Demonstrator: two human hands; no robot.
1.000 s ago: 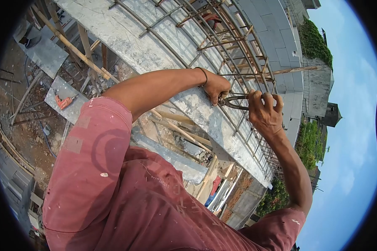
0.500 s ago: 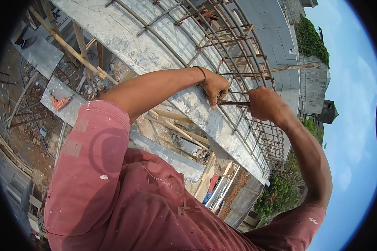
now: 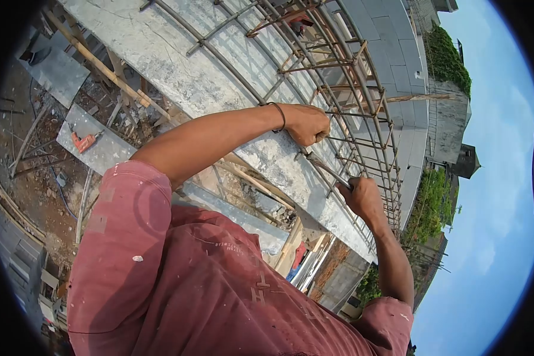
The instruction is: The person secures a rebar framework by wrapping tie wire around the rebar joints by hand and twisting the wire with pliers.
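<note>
My right hand (image 3: 363,199) is closed around the handles of a pair of pincers (image 3: 328,167). Their head lies against a steel reinforcing bar (image 3: 231,73) of the mesh, close to the concrete surface. Just above the pincers' head, my left hand (image 3: 305,124), with a dark band at its wrist, is curled into a fist over the mesh. What its fingers hold, if anything, is hidden.
A tied rebar cage (image 3: 362,77) rises behind the hands along the concrete slab (image 3: 160,53). Beyond it stands a grey block wall (image 3: 391,41). Far below, an orange power drill (image 3: 84,142) rests on a board, near bamboo poles (image 3: 95,59) and rubble.
My right hand has swung down and toward me with the pincers, whose handles now slope downward. My left hand has risen slightly off the pincers' head and curled tighter.
</note>
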